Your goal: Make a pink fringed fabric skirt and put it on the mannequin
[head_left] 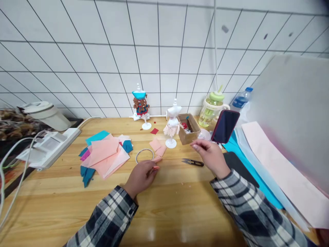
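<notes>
My left hand is closed on a small piece of pink crepe paper, which sticks out past the fingertips. Just behind it lies a ring-shaped roll of tape. My right hand is raised with thumb and finger pinched; whatever is between them is too small to make out. Below that hand, black thread snips rest on the table. Between the hands and farther back stands a small white dress form with a pink paper skirt. Cut pink pieces lie near its base.
Pink, blue and magenta paper sheets are piled at left, near a white power strip. A second dressed form stands at the wall. Right of centre are a cardboard box, a green-lidded cup and a phone.
</notes>
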`<state>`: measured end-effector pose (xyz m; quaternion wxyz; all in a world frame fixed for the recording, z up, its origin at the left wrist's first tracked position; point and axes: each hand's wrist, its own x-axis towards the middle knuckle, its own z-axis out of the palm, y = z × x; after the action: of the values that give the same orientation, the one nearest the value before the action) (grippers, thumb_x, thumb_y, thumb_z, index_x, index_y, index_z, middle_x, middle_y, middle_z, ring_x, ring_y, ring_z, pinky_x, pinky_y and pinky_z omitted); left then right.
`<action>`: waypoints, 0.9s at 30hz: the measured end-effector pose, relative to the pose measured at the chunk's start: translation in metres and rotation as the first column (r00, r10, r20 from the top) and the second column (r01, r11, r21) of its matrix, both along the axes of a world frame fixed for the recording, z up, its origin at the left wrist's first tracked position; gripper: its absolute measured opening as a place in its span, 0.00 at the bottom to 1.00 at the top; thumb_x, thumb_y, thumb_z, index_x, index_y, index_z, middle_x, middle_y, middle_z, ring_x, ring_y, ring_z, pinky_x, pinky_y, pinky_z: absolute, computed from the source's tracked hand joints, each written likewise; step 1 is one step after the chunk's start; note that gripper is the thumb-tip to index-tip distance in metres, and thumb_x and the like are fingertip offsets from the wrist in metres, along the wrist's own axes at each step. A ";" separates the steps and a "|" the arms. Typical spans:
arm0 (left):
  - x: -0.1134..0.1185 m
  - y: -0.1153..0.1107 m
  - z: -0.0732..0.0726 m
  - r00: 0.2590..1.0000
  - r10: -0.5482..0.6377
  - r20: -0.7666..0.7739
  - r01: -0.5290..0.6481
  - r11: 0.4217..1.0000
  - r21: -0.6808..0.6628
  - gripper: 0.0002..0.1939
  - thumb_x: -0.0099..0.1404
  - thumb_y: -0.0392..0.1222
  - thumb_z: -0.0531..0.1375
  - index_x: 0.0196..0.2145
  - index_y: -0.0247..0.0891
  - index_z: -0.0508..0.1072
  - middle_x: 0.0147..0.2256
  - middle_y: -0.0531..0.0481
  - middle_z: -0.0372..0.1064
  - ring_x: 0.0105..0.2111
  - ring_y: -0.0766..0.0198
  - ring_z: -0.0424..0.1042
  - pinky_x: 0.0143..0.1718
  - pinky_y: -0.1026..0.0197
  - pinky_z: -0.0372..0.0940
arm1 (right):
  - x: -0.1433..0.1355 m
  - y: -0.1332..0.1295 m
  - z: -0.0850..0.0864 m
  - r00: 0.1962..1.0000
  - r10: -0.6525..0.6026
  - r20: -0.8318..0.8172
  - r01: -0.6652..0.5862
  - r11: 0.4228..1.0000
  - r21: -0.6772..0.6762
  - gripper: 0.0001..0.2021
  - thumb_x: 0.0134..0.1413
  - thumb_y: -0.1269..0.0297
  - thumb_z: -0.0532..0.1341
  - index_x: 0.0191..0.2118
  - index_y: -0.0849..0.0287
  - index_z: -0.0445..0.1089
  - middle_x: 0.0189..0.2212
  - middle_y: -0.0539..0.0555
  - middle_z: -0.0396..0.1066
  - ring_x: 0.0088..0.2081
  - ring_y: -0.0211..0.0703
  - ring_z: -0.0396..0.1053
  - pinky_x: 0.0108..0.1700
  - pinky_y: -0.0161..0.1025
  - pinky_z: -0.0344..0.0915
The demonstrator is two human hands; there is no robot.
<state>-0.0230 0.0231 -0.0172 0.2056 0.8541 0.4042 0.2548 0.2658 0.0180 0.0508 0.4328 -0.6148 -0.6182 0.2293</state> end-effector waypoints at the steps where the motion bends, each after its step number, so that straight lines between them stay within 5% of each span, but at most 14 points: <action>1: 0.000 0.001 0.000 0.999 -0.035 0.021 0.034 0.999 0.031 0.07 0.65 0.39 0.54 0.34 0.39 0.72 0.34 0.46 0.73 0.36 0.60 0.72 0.39 0.58 0.64 | 0.003 0.017 0.009 0.998 -0.039 0.044 0.037 0.998 0.047 0.11 0.55 0.59 0.60 0.36 0.57 0.77 0.34 0.53 0.78 0.36 0.45 0.73 0.39 0.39 0.66; 4: 0.000 0.001 -0.002 0.994 -0.090 0.064 0.084 0.992 0.089 0.06 0.64 0.37 0.55 0.36 0.40 0.72 0.36 0.47 0.74 0.39 0.60 0.72 0.42 0.57 0.64 | 0.008 0.064 0.021 0.947 -0.176 0.270 0.152 0.983 0.107 0.13 0.58 0.62 0.56 0.40 0.56 0.77 0.37 0.53 0.78 0.39 0.45 0.73 0.41 0.38 0.65; 7: -0.002 0.000 -0.003 0.995 -0.059 0.078 0.051 0.994 0.099 0.05 0.63 0.37 0.55 0.35 0.40 0.71 0.36 0.47 0.74 0.38 0.60 0.72 0.41 0.57 0.65 | 0.011 0.094 0.014 0.804 -0.172 0.570 0.160 0.985 0.071 0.16 0.61 0.63 0.53 0.49 0.53 0.75 0.41 0.56 0.77 0.42 0.48 0.72 0.43 0.40 0.63; 13: -0.004 0.001 -0.003 0.995 -0.057 0.088 0.049 0.995 0.091 0.05 0.64 0.37 0.55 0.35 0.39 0.71 0.36 0.46 0.74 0.38 0.59 0.72 0.40 0.56 0.65 | 0.019 0.102 0.004 0.720 -0.169 0.673 0.152 0.985 0.085 0.17 0.61 0.65 0.53 0.53 0.51 0.71 0.39 0.60 0.76 0.44 0.52 0.69 0.44 0.43 0.59; 18: -0.005 0.002 -0.001 0.997 -0.037 0.074 0.031 0.996 0.080 0.05 0.63 0.37 0.55 0.34 0.41 0.71 0.33 0.50 0.75 0.36 0.60 0.72 0.52 0.48 0.59 | 0.013 0.051 0.002 0.753 -0.225 0.619 0.144 0.973 0.178 0.13 0.60 0.56 0.57 0.40 0.54 0.77 0.34 0.56 0.76 0.40 0.51 0.69 0.43 0.44 0.59; 20: -0.006 0.002 -0.001 0.997 -0.015 0.072 0.009 0.997 0.077 0.06 0.63 0.38 0.55 0.35 0.42 0.72 0.34 0.51 0.75 0.37 0.60 0.73 0.56 0.46 0.55 | 0.004 0.012 -0.010 0.824 -0.080 0.561 -0.013 0.987 0.160 0.12 0.61 0.59 0.55 0.40 0.55 0.76 0.35 0.55 0.76 0.39 0.48 0.69 0.42 0.42 0.61; 23: -0.006 0.001 -0.002 0.996 0.008 0.084 -0.014 0.998 0.069 0.05 0.62 0.38 0.56 0.34 0.42 0.72 0.34 0.52 0.75 0.38 0.60 0.73 0.57 0.46 0.54 | -0.005 -0.046 -0.037 0.789 0.324 0.522 -0.353 0.934 -0.047 0.11 0.62 0.60 0.56 0.41 0.53 0.75 0.36 0.54 0.75 0.39 0.46 0.68 0.42 0.41 0.63; 27: -0.002 0.001 -0.001 0.993 0.014 0.115 -0.019 0.999 0.048 0.05 0.63 0.39 0.56 0.34 0.42 0.72 0.33 0.52 0.75 0.36 0.62 0.72 0.56 0.49 0.56 | -0.004 -0.086 -0.068 0.795 0.414 0.443 -0.381 0.910 -0.167 0.12 0.59 0.63 0.58 0.48 0.51 0.74 0.40 0.55 0.73 0.42 0.45 0.67 0.44 0.41 0.64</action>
<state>-0.0254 0.0246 -0.0182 0.2054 0.8394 0.3923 0.3151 0.2616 -0.0678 -0.0177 0.1911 -0.5228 -0.8109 0.1808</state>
